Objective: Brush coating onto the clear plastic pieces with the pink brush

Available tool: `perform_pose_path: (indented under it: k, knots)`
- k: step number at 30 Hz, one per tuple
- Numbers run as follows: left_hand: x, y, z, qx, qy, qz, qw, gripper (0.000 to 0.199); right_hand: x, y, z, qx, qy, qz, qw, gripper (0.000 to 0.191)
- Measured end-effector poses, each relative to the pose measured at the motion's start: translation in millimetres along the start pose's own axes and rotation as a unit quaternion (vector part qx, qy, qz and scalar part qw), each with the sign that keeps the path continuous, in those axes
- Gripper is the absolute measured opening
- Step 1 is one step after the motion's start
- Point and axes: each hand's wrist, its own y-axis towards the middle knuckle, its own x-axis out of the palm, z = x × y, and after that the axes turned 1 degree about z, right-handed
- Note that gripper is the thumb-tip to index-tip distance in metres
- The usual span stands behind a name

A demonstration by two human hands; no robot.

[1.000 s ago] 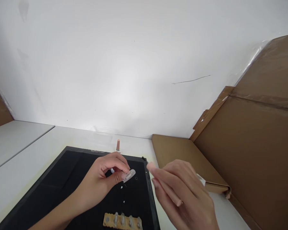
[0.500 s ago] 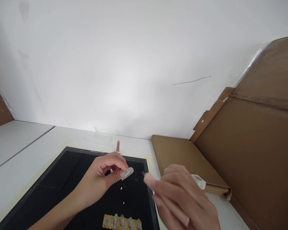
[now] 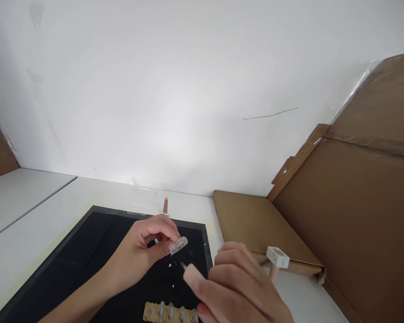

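Between the thumb and fingers of my left hand is a clear nail tip, held above the black mat. My right hand is closed around a pink-handled tool. Its thin dark tip points toward the nail tip from the lower right, a short way apart from it. Below, a yellow holder carries several clear nail tips in a row. Small white bits lie on the mat under my left hand.
A pink-capped bottle stands behind my left hand. At right, a flat cardboard box lies near a white square-based object with a pink stem. Cardboard panels rise at the right, before a white wall.
My right hand has moved left and down, bringing the tool's tip nearer the nail tip. More of the white square-based object now shows. My left hand has hardly moved.
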Motion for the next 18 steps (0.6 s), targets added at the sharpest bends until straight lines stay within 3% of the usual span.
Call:
perform_pose_path:
  k: [3,7,10,13,18]
  knots:
    - [0.3,0.1,1.7,0.003,0.004,-0.005,1.000,0.011,-1.2,1.0,4.4,-0.001,-0.024,-0.011,1.000,0.024]
    - [0.8,-0.3,2.1,0.015,0.018,0.003,1.000,0.011,-7.8,0.0,12.9,0.023,-0.079,0.051,0.995,0.030]
    - [1.2,0.1,1.9,0.025,0.036,0.006,0.999,0.012,-6.1,2.3,6.4,0.001,-0.018,0.016,1.000,0.026]
    - [1.8,0.5,3.5,0.036,0.057,0.004,0.998,0.013,-2.5,6.8,1.7,-0.016,-0.024,-0.002,1.000,0.023]
    - [4.1,0.3,9.9,0.056,0.103,0.015,0.993,0.018,-7.9,8.4,7.5,-0.004,-0.092,0.061,0.994,0.026]
